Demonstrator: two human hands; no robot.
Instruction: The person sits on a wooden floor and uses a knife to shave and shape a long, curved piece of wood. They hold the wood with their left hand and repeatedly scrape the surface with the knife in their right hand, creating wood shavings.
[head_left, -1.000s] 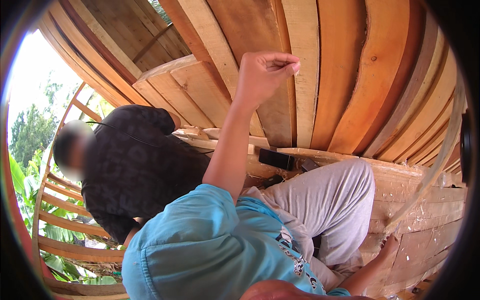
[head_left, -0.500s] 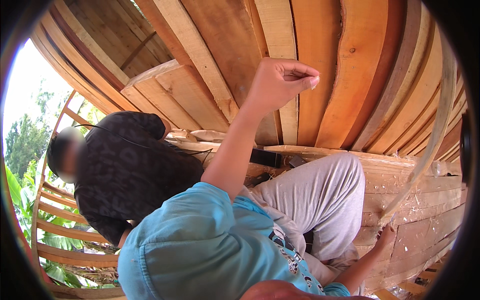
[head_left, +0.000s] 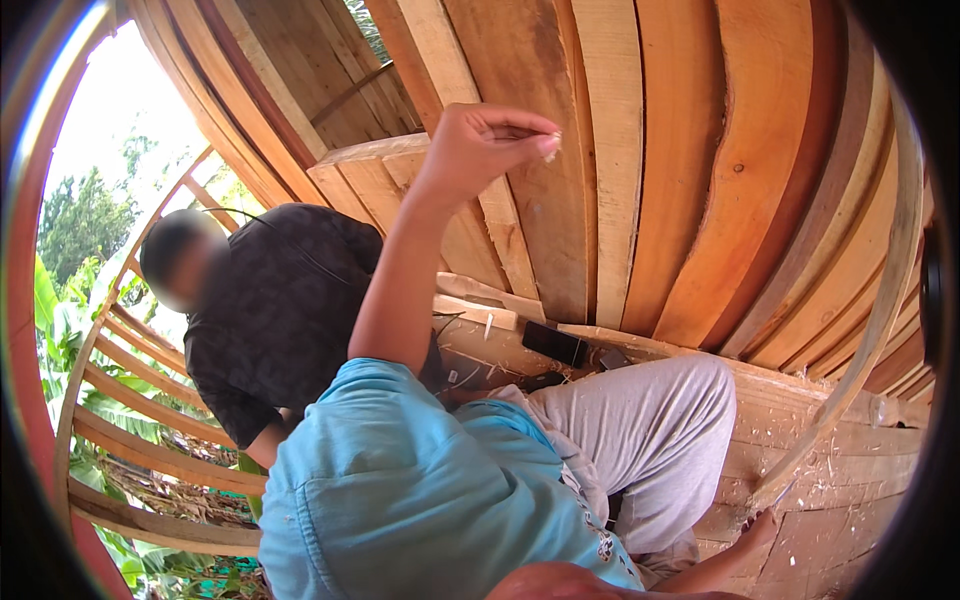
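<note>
Your left hand pinches a pale wisp tight at its right side, while the curved wooden strip, sweeping far and right, ends nearest your right hand, grip too small to tell!

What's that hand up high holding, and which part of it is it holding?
The left hand pinches a tiny pale bit between thumb and fingertips. It's too small to tell which part is gripped.

A short-sleeved light-blue shirt tops pale grey trousers.
</note>
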